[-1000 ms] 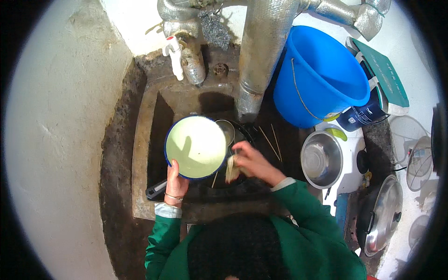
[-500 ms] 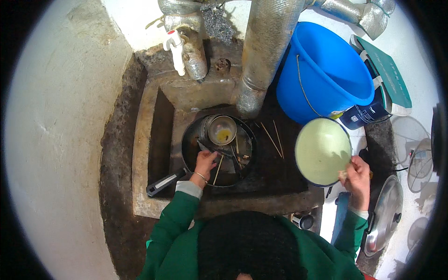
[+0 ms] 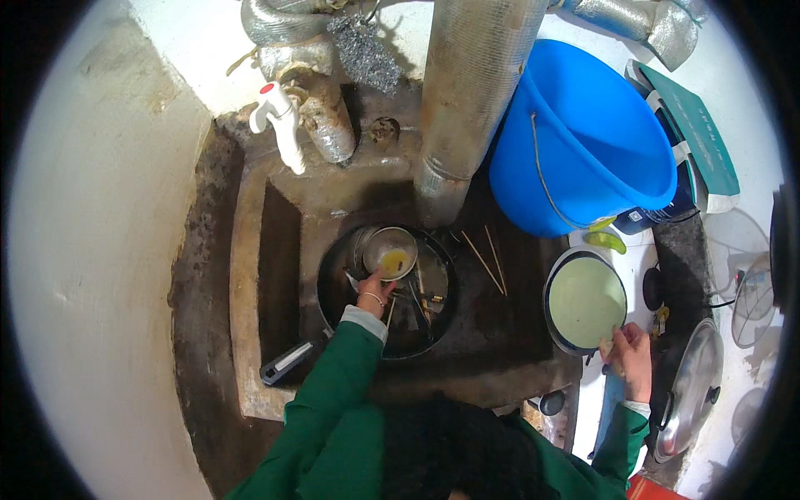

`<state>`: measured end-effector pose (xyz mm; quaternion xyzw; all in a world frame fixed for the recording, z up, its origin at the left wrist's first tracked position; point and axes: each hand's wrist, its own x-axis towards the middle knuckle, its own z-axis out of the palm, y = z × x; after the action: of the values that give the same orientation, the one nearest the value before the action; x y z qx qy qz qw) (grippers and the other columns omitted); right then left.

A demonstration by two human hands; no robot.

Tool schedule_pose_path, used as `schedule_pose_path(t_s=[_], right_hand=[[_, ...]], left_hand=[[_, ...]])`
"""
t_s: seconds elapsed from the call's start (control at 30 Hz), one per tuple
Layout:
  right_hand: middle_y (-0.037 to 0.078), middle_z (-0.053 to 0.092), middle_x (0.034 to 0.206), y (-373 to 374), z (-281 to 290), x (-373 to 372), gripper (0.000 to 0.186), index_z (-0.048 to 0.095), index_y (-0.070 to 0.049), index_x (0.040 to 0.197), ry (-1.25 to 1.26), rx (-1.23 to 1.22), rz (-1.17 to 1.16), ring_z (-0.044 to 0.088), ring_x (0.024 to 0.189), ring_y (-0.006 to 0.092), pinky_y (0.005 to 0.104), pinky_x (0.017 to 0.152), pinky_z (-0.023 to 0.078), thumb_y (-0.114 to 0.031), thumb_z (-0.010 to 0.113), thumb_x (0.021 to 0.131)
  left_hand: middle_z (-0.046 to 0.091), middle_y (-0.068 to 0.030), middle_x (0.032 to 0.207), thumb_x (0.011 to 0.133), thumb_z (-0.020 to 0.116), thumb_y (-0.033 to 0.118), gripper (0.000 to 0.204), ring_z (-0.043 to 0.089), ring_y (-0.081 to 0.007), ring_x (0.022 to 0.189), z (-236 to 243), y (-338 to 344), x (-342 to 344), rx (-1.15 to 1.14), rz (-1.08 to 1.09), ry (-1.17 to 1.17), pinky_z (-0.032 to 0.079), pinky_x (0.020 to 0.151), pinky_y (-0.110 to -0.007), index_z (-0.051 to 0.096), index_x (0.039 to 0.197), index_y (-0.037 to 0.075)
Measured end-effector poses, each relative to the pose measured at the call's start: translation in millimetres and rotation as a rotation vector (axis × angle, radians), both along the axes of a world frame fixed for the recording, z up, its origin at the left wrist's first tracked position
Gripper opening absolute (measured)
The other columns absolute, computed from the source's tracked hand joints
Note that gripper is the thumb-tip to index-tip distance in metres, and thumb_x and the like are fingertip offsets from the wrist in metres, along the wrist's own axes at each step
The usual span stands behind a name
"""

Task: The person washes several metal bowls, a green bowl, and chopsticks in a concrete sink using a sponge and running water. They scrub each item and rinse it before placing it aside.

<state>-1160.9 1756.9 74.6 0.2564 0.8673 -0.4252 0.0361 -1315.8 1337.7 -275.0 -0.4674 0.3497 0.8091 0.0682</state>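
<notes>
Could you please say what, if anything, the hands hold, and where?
Left hand: small metal bowl, near rim. Right hand: pale bowl, near-right rim, apparently, and possibly a cloth.

Left arm [image 3: 337, 362] stretched forward and inward; bracelet on wrist [image 3: 371, 302]. Left hand [image 3: 372, 290] has fingers bent, pointing ahead. Right arm [image 3: 622, 442] out sideways; right hand [image 3: 631, 357] well apart, fingers curled leftward.

We see a kitchen: white plastic tap [image 3: 283, 125] far left, round black frying pan [image 3: 442, 321], domed silver metal lid [image 3: 692, 392] right.
</notes>
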Motion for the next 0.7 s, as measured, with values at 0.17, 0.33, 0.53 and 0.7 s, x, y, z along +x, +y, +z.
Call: schedule_pose_path(t_s=[0.17,0.33,0.53,0.7], right_hand=[[0.011,0.058,0.062,-9.9,21.1,4.7,0.021,0.054,0.005,0.076,0.091,0.387,0.039,0.055,0.054,0.0137,0.0257,0.049,0.042,-0.015,0.059,0.083],[0.003,0.059,0.072,-71.4,51.2,-11.0,0.014,0.054,-0.002,0.085,0.227,0.087,-0.041,0.056,0.059,0.0094,0.0217,0.053,0.044,-0.010,0.063,0.080],[0.014,0.062,0.093,-182.7,-7.9,-62.9,0.029,0.059,-0.005,0.103,0.020,-0.154,0.870,0.062,0.085,0.0260,0.0327,0.074,0.049,-0.021,0.063,0.079],[0.019,0.061,0.100,-285.9,-174.3,-81.1,0.047,0.049,-0.010,0.121,-0.201,-0.133,1.262,0.058,0.092,0.0364,0.0415,0.079,0.046,-0.034,0.052,0.081]], left_hand=[[0.059,-0.0199,0.100,0.071,0.067,0.012,0.046,0.062,-0.0322,0.085,-7.1,-24.9,-23.0,-0.615,-0.381,-0.052,0.055,0.063,-0.038,0.049,0.110,-0.006],[0.060,-0.0257,0.095,0.061,0.062,0.013,0.048,0.060,-0.0375,0.086,16.7,-65.2,-19.3,-1.299,-0.901,0.164,0.048,0.073,-0.041,0.056,0.105,-0.005],[0.058,-0.0155,0.076,0.062,0.062,0.008,0.037,0.060,-0.0260,0.062,45.6,-95.7,11.3,-0.818,-0.709,0.115,0.049,0.053,-0.038,0.048,0.095,0.001],[0.053,-0.0088,0.070,0.063,0.058,0.003,0.046,0.053,-0.0176,0.053,91.9,-96.0,31.5,-0.263,-0.401,0.114,0.043,0.041,-0.028,0.040,0.105,0.007]])
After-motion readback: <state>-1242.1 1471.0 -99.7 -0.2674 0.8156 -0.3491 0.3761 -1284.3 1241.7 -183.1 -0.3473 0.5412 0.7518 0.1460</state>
